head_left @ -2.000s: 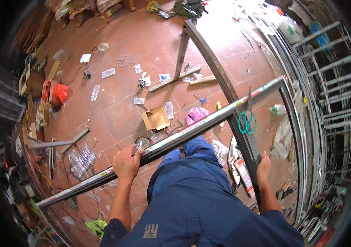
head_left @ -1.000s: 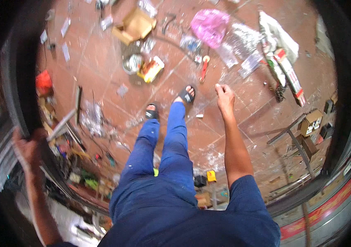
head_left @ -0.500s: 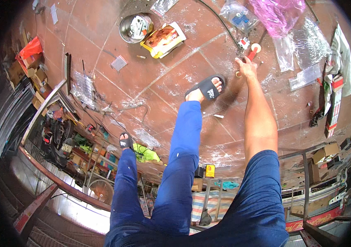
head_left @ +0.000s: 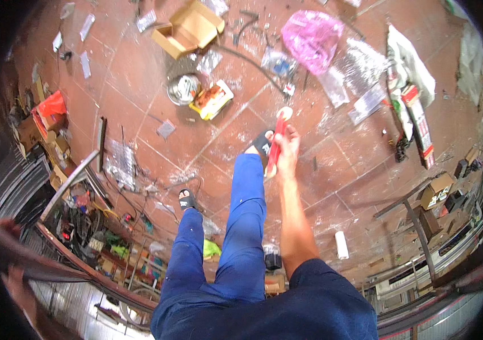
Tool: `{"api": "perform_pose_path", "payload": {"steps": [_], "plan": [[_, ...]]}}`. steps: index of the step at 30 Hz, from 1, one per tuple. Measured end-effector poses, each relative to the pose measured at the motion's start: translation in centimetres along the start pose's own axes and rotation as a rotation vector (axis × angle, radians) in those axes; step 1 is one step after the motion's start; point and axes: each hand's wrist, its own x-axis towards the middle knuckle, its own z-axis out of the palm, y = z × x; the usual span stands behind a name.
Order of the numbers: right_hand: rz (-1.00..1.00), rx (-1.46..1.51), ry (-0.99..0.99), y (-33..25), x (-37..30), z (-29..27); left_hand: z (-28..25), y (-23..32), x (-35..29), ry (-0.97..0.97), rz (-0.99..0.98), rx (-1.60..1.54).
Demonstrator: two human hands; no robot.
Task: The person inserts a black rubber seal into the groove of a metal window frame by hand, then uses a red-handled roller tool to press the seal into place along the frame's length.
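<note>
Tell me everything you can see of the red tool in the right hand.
The red tool has a slim, straight handle, apparently plastic, with a pale, rounded piece at each end. The right hand grips its middle; it points up the picture, far end leaning slightly rightward. It appears raised above the tiled floor.

The tool [head_left: 275, 146] is in the right grip [head_left: 287, 148], over the floor [head_left: 179, 141] and to the right of the front sandal [head_left: 262, 144]. The rear sandal [head_left: 186, 200] is behind and to the left. Left of and ahead of the tool, the packet [head_left: 213, 101] lies just beside the can [head_left: 172, 95]; the box [head_left: 169, 42] lies beyond both. The bag [head_left: 312, 42] lies ahead of the tool. Farther right lies the carton [head_left: 420, 129]. The roll [head_left: 341, 245] is behind the carton. At far left, the left grip [head_left: 20, 288] is around the bar [head_left: 43, 273]
</note>
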Motion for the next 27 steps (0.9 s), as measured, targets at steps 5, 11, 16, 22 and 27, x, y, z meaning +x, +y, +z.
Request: {"api": "perform_pose_path", "payload": {"steps": [5,11,16,22,27], "plan": [[0.127,0.264,-0.414,-10.5,-12.3,6.0,3.1,-2.6,1.2,0.133,0.056,-0.246],[0.065,0.073,-0.625,-20.1,-23.6,14.1,2.9,2.5,0.8,0.244,0.082,-0.192],[0.031,0.272,-0.852,-25.6,-34.0,21.3,1.9,0.7,0.2,0.413,0.565,-0.081],[0.125,0.242,-0.771,-23.0,-41.7,27.1,0.9,2.6,-6.2,0.254,1.276,-0.301],[-0.069,0.129,-0.708,-18.8,-42.6,29.4,0.5,0.7,-7.1,0.271,1.136,-0.840]]}}
